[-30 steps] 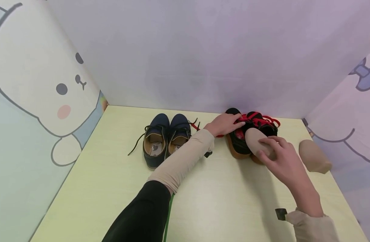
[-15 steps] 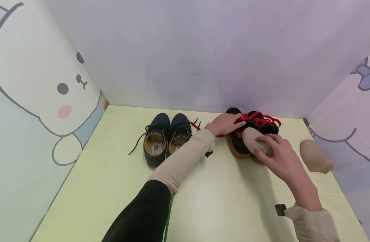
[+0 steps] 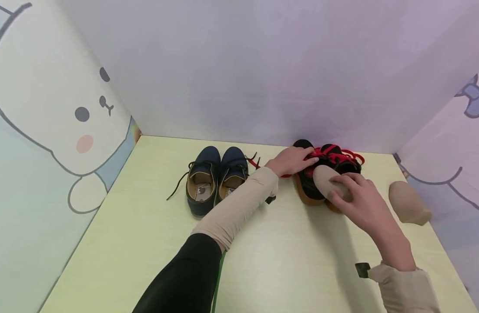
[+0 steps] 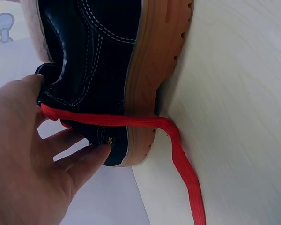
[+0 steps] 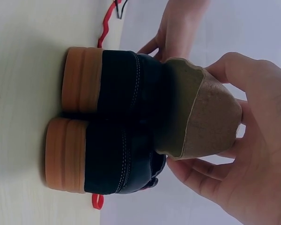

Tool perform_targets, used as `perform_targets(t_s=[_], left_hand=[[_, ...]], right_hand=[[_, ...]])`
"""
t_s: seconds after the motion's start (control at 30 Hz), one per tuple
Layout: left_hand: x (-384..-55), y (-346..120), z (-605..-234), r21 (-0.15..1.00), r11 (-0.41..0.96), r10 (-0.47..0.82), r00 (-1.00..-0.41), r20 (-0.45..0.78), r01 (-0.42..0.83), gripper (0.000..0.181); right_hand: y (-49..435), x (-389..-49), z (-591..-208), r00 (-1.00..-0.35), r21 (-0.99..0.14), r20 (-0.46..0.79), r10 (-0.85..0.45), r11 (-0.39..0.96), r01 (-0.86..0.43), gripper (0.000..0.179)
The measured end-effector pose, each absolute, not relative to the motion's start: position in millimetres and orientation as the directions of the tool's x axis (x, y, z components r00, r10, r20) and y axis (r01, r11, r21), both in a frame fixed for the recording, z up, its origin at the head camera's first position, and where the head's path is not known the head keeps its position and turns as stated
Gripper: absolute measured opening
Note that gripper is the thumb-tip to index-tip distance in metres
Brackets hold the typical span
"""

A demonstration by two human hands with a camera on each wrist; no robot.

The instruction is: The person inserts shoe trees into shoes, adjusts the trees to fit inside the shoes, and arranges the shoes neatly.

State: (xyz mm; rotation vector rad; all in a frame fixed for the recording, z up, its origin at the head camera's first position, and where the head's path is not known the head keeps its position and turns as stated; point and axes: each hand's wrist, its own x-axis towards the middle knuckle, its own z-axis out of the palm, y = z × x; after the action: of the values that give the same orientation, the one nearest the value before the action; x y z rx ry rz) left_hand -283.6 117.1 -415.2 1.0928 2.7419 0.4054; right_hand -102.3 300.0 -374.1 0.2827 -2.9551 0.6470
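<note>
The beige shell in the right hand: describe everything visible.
The beige shell is hollow and rounded, with a thin, uneven rim and a mottled surface resembling pulp or cardboard. The right hand grips it above the black shoes, tilted, its open end facing them. I can't tell whether it touches them.

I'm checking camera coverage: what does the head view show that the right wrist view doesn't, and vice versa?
Only head: the navy shoes and the loose shoe insert.
Only right wrist: the hollow inside of the held shoe insert, and white stitching on the heels of the black shoes.
Both: those black shoes, the right hand gripping that insert, the left hand, red laces and the table.
</note>
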Motion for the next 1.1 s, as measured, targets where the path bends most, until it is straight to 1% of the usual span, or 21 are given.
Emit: perform_targets(t_s=[0.27, 0.43, 0.63, 1.1], left_hand=[[-284.5, 117.0, -416.6, 0.31, 0.696, 0.692, -0.72, -0.049, 0.648, 0.056], [-284.6, 117.5, -418.0, 0.319, 0.689, 0.697, -0.716, -0.044, 0.651, 0.052], [-283.1, 117.4, -418.0, 0.331, 0.683, 0.698, -0.716, -0.031, 0.651, 0.047], [-285.8, 116.4, -419.8, 0.327, 0.683, 0.695, -0.718, -0.017, 0.653, 0.047]], right_hand=[[298.1, -107.6, -371.3, -0.979, -0.402, 0.112, -0.168, 0.894, -0.199, 0.038], [295.4, -112.0, -370.8, -0.982, -0.395, 0.078, -0.175, 0.899, -0.191, 0.04], [291.6, -117.6, -370.9, -0.98, -0.386, 0.085, -0.181, 0.9, -0.2, 0.039], [285.4, -136.5, -367.6, -0.982, -0.372, 0.015, -0.189, 0.91, -0.181, 0.041]])
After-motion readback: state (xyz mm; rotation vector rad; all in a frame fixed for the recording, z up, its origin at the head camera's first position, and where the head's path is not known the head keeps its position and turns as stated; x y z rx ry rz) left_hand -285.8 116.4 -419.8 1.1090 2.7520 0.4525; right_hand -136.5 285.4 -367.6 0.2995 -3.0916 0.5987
